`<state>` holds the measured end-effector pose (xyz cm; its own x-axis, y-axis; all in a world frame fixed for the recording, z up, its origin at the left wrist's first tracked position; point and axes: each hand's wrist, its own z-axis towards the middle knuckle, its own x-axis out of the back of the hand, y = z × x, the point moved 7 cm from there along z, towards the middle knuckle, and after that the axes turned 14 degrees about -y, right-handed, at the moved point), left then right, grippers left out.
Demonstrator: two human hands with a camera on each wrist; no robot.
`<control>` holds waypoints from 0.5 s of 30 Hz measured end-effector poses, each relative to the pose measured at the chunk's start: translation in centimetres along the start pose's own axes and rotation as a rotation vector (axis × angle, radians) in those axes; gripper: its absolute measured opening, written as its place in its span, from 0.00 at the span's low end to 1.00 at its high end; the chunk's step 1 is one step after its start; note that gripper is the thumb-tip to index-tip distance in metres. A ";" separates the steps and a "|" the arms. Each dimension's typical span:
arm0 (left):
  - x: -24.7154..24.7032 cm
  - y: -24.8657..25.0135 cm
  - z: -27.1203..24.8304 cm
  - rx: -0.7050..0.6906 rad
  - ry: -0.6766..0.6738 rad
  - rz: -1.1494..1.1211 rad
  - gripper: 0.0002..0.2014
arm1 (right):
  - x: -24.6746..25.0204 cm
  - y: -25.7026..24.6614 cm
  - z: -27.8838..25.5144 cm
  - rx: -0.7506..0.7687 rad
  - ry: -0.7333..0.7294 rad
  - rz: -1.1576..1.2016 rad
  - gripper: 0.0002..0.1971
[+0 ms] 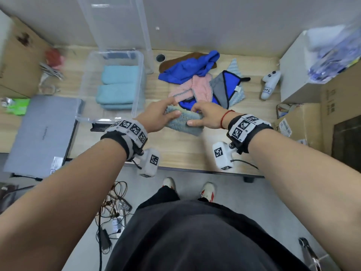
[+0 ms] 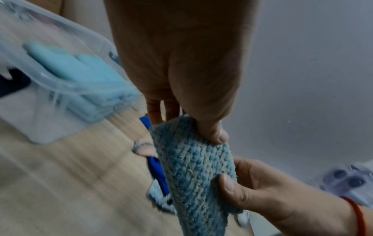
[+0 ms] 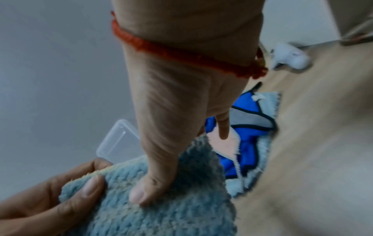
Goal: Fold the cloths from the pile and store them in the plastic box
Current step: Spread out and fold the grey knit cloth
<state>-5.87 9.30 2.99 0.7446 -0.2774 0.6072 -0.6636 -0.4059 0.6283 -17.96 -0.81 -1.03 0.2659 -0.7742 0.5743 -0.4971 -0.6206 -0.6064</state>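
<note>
Progress check: plastic box (image 1: 141,61) on the table's left side holds light blue folded cloths (image 1: 116,87); I judge at least two stored, exact count unclear through the stack. Pile (image 1: 203,81) behind the hands has several cloths unfolded: blue, pink, grey, brown. I see the left hand (image 1: 156,116) and right hand (image 1: 207,116) both pinching a grey-blue fluffy cloth (image 1: 184,124), thumbs on top, fingers underneath, held in front of the pile beside the box. It looks folded, ready to store. Fingers under the cloth are hidden. Wrist views are motion-blurred, so how many layers it has I cannot tell.
</note>
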 end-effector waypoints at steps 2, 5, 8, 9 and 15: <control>2.4 -0.6 -1.4 0.022 0.072 -0.010 0.09 | 1.4 -1.6 0.5 -0.003 0.010 0.018 0.22; 6.2 -1.7 -3.0 0.017 0.150 0.006 0.11 | 3.3 -4.8 2.1 0.021 0.005 0.051 0.22; 9.6 -3.5 -3.8 0.007 0.179 -0.001 0.10 | 5.2 -8.3 3.9 0.026 0.044 0.014 0.25; 11.0 -4.7 -4.2 0.014 0.189 0.002 0.10 | 5.8 -9.6 5.1 0.026 0.055 -0.020 0.26; 16.8 -13.9 -5.4 0.116 0.117 0.144 0.16 | 5.6 -15.6 12.7 -0.008 0.028 -0.062 0.14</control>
<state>15.48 14.97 7.06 0.6249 -0.2390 0.7432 -0.7444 -0.4693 0.4750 1.77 2.98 4.66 0.2732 -0.7308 0.6256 -0.4873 -0.6658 -0.5650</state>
